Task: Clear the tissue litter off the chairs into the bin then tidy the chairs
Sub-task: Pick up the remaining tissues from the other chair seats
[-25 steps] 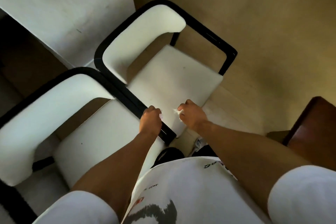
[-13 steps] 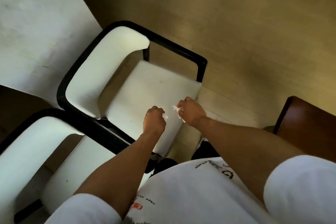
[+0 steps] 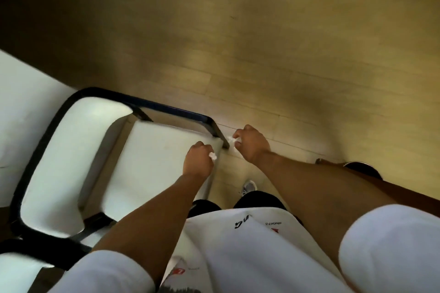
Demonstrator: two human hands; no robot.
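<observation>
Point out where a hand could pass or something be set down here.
Bare: seat cushion between white backrest and left hand; wood floor beyond black frame. Crowded: seat's front corner, where right hand also grips tissue.

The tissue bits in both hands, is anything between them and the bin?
Cannot tell: no bin shows in the head view. The left hand grips one tissue wad, the right hand another tissue wad; only bare wooden floor lies ahead.

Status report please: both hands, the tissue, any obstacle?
Left hand grips tissue scrap. Right hand grips another tissue. Bin not in view. Nothing blocking.
</observation>
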